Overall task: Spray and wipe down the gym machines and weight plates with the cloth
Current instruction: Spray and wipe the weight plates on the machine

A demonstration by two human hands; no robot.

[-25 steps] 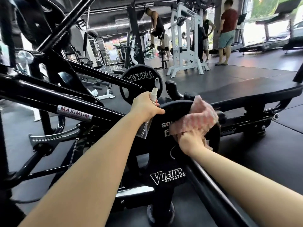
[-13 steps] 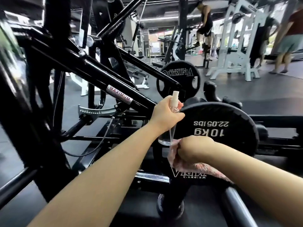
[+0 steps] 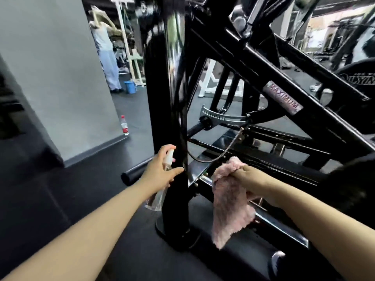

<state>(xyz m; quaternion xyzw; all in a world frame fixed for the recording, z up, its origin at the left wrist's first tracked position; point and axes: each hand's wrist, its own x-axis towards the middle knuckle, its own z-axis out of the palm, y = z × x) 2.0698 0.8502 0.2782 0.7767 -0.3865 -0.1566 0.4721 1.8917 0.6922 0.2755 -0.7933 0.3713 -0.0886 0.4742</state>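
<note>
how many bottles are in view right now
2: a clear spray bottle gripped in the left hand beside the black machine post, and a water bottle standing on the floor by the grey wall. Others may be hidden.

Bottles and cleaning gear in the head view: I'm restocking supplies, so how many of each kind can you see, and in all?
Spray bottle, in the left hand: 1
Cloth, in the right hand: 1
Water bottle on the floor: 1
Blue bucket: 1
Total: 4
</note>
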